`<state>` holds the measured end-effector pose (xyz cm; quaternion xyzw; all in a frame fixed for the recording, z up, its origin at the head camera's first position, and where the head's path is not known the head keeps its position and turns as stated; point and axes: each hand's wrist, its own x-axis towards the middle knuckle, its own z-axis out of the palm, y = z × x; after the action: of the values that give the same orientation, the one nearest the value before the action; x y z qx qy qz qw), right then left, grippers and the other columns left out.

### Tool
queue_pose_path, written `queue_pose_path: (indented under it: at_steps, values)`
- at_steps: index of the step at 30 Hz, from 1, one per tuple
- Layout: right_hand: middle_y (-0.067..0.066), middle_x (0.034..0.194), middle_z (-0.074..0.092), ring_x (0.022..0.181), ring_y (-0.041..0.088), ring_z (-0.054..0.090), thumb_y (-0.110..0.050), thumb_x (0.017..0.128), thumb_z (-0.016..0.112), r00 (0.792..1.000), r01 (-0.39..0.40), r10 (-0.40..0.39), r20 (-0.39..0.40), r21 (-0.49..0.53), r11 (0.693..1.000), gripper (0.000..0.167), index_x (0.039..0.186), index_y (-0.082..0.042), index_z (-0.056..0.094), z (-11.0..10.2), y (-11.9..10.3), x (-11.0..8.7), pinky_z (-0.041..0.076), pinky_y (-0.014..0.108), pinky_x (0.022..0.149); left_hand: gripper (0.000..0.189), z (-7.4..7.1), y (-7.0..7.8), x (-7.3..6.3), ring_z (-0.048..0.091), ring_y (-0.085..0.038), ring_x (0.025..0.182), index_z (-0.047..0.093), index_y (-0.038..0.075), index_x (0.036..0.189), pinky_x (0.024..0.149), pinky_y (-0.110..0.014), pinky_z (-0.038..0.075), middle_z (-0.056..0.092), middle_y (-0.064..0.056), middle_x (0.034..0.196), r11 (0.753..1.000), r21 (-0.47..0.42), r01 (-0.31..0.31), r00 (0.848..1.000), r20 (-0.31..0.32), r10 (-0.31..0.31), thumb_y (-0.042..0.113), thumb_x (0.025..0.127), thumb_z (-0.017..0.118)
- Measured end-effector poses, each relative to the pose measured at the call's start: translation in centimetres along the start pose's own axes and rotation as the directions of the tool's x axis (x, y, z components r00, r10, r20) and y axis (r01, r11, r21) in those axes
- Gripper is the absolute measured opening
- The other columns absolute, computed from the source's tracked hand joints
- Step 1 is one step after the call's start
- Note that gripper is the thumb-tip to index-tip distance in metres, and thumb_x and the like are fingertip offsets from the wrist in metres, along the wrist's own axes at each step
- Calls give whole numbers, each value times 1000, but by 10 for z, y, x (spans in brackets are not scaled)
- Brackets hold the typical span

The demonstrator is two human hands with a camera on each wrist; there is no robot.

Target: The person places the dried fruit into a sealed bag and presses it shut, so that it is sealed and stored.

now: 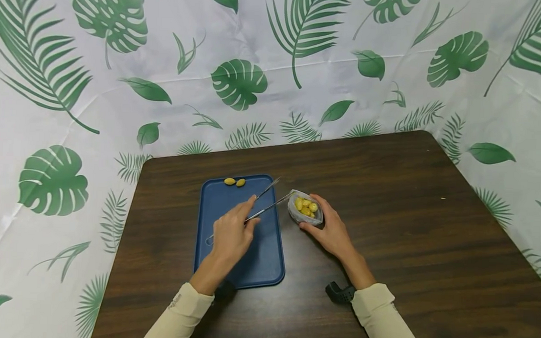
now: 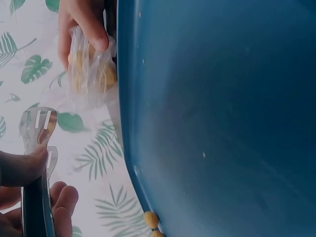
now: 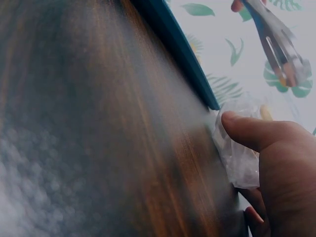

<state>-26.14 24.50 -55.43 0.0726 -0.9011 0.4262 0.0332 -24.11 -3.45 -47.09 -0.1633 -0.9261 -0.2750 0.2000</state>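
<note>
My left hand (image 1: 232, 233) holds a pair of metal tongs (image 2: 35, 128) over the blue tray (image 1: 263, 261). The two slotted ends of the tongs are spread apart, reaching past the tray's right edge toward a clear plastic bag (image 3: 237, 155). Several small yellow, roundish pieces (image 1: 306, 205) sit inside this open-topped bag. Thumb and fingers of my right hand (image 1: 334, 233) grip the bag from its right side, on the table just beside the tray. Two yellow oval pieces (image 1: 235, 181) lie side by side at the tray's far edge, left of its middle.
Tray and bag stand on a dark wood-grain table (image 1: 407, 218). A white cloth with green leaves (image 1: 327, 91) hangs behind the table and along its sides. A black strap device (image 1: 339, 293) is worn at the right wrist. One tiny light speck (image 1: 443, 198) shows on the table at right.
</note>
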Motion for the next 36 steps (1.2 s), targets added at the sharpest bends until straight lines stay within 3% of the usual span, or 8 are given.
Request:
queue_pose_path:
  at_steps: [15,36]
  values:
    - [9,159,47,142,40,47,-41,87,83,1000,-4,4,4,-4,1000,85,158,-26,38,1,1,-1,38,67,110,52,-7,-18,2,75,-24,78,68,8,136,62,-46,57,78,-12,113,997,31,64,998,-7,-63,17,87,83]
    - [8,160,46,142,41,47,-41,88,82,1000,2,-2,4,-4,1000,85,159,-27,37,0,0,-1,38,68,109,53,-6,-43,7,77,-27,80,66,6,138,61,-48,58,77,-15,116,993,59,106,994,-20,-105,16,89,81]
